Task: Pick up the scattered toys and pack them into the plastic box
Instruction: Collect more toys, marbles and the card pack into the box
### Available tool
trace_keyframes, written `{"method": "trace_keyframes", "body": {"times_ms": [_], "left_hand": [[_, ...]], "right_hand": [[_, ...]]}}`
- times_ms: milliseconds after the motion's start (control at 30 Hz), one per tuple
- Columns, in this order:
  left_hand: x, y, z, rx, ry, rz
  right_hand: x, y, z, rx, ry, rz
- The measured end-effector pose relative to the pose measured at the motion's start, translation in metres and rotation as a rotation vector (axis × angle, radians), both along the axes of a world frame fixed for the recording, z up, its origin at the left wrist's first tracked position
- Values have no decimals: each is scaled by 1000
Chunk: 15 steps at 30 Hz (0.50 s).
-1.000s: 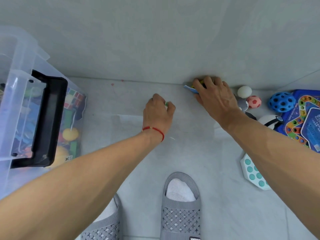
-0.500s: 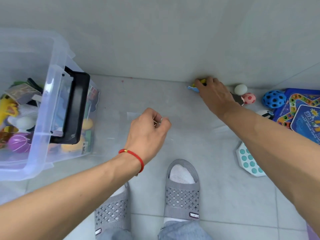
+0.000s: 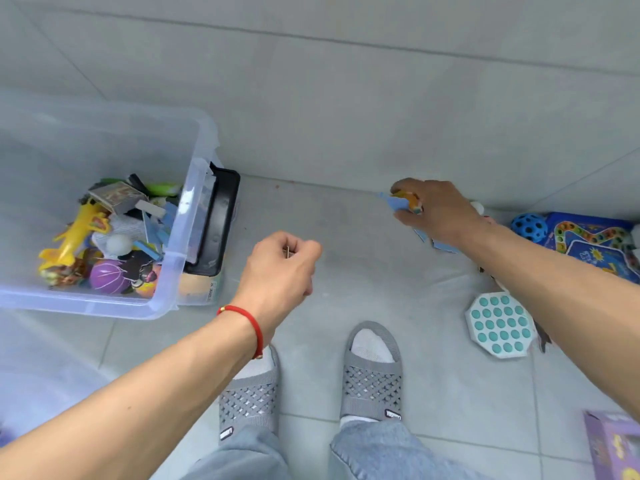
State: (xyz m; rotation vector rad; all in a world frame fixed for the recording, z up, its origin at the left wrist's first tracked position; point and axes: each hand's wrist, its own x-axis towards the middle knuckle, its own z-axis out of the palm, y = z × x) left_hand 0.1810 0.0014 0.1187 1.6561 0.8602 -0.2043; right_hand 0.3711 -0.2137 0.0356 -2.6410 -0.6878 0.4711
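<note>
Two hands are busy at once, and that is where I'd expect trouble. The left hand (image 3: 282, 263) hangs above the floor between the plastic box (image 3: 173, 271) and the person's feet, fingers curled tight around something too small to make out; only a thin sliver shows between the knuckles. If that grip loosens on the way over, a thing that tiny could drop onto the pale tiles and be hard to find, or bounce off the box rim instead of going in.

The right hand (image 3: 436, 213) is down by the wall, fingers clamped on a flat blue toy (image 3: 398, 203) with a yellow-orange piece (image 3: 408, 199) against it. The blue shape looks thin and floppy, with more of it poking out under the wrist, so it may bend, or the orange piece may slide loose when lifted.

More toys lie near that arm: a blue holed ball (image 3: 529, 227), a blue game board (image 3: 588, 244) and a teal bubble pad (image 3: 498, 325). A sweeping forearm could knock them about.

The box itself sits on the floor to the left, clear-walled, lid off, with a black handle (image 3: 218, 220) on its near end, already holding a heap of mixed toys.
</note>
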Motion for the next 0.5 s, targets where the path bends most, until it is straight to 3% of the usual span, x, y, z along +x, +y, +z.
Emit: {"method": "trace_keyframes", "body": {"times_ms": [67, 200, 367, 500], "left_hand": [[-12, 11, 23, -203, -6, 101], [-43, 54, 69, -403, -58, 228], [-85, 140, 104, -555, -126, 445], [-102, 214, 117, -572, -186, 633]], "right_hand": [[-16, 12, 48, 116, 205, -96], [-50, 62, 143, 363, 566, -168], [-91, 176, 230, 571, 840, -98], [-122, 280, 252, 604, 921, -102]]}}
